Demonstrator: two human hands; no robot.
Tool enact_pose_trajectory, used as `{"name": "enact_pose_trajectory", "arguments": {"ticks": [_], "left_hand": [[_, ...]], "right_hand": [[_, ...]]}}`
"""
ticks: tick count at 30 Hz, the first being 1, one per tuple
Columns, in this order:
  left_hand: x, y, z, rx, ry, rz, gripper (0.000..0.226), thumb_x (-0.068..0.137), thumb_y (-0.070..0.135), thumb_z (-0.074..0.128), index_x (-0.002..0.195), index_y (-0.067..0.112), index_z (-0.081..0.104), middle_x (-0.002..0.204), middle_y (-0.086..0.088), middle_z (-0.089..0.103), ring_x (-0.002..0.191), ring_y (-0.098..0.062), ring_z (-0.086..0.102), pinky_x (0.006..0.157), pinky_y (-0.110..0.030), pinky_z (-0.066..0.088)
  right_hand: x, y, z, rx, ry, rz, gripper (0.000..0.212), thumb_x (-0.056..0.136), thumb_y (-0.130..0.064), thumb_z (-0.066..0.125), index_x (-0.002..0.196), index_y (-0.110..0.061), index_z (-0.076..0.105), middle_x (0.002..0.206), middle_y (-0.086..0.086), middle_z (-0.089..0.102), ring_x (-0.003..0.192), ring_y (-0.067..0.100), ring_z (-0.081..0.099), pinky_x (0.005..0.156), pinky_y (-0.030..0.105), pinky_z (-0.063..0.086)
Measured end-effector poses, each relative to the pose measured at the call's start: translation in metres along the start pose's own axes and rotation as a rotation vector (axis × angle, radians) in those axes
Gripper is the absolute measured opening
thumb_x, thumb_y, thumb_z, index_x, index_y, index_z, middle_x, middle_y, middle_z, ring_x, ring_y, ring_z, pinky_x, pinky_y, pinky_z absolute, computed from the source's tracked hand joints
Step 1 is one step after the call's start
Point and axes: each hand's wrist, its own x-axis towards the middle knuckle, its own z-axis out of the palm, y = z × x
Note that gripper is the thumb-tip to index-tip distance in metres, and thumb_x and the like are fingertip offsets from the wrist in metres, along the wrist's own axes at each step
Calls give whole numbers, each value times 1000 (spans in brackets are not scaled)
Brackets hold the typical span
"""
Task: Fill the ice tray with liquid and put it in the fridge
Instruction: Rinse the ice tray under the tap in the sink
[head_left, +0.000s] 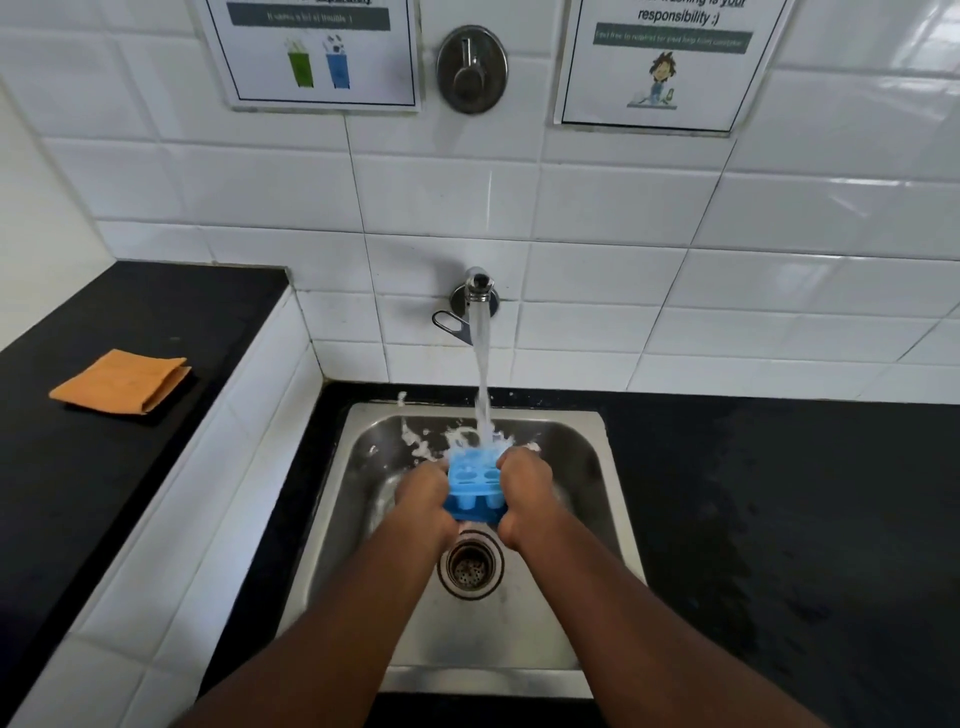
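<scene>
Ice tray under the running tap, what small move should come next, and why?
Probably ease the ice tray forward so the water lands on its nearer cups. The left hand and right hand grip its sides over the sink, and the water strikes its far end, splashing.

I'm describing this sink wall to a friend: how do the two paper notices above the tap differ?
The left notice shows a green bin and a blue bin; the right notice shows a cartoon figure. The right notice reads "responsibility :)"; the left notice's text is blurred. Both are white sheets with a dark banner on the tiled wall.
</scene>
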Motion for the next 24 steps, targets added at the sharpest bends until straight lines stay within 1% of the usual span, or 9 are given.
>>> {"name": "enact_pose_trajectory", "arguments": {"ticks": [2,6,7,10,13,16,19,22,24], "left_hand": [[8,3,13,46,-4,21,21,100,6,55,110,-3,71,105,-24,74,89,-38,74,79,-50,63],[11,10,35,45,-120,19,31,101,6,47,122,-4,67,118,-25,72,103,-43,71,93,-62,56],[12,10,37,44,-163,-3,35,101,12,47,125,-3,67,121,-25,71,109,-44,69,100,-64,51],[17,3,34,-42,-305,-75,45,98,36,47,120,4,70,119,-22,73,111,-43,67,106,-66,43],[25,-2,26,-60,-353,-102,57,95,50,41,118,7,70,109,-19,74,107,-39,66,101,-58,46],[29,-5,24,-3,-307,-169,65,96,62,37,116,10,71,103,-12,69,93,-25,58,84,-39,43],[28,-3,31,70,-296,-155,68,97,66,44,118,8,71,102,-9,69,87,-21,59,77,-31,44],[31,7,46,226,-294,-31,59,103,55,45,131,5,61,127,-20,67,106,-33,66,93,-48,53],[31,10,53,371,-316,-26,53,103,54,47,119,6,61,111,-23,69,109,-35,68,95,-47,51]], "right_hand": [[4,-9,-1,-12,40,-17,24,97,-8,47,111,-3,67,105,19,72,91,35,73,76,47,64],[10,-27,-4,-10,75,-85,19,97,-5,50,94,-2,69,85,13,70,64,24,66,37,20,47],[12,-30,-4,-8,77,-107,19,97,-7,52,91,-3,69,85,13,71,63,24,67,39,21,49],[17,-34,0,-10,52,-121,17,95,-12,55,97,-2,69,92,17,73,76,30,72,71,41,65],[17,-34,4,-1,6,-96,14,92,-10,53,88,-5,66,79,14,68,66,28,67,66,37,58],[20,-34,0,31,34,-41,16,93,-8,51,86,-6,65,77,14,68,64,28,65,64,36,54],[21,-38,-9,18,73,30,11,92,-11,54,92,-9,65,90,15,69,77,34,65,79,54,49],[20,-39,-19,7,55,50,8,88,-11,56,94,-12,60,97,18,65,84,40,62,77,63,50],[23,-39,-24,23,24,35,13,83,-9,58,96,-12,59,100,20,63,88,40,63,73,58,56]]}}
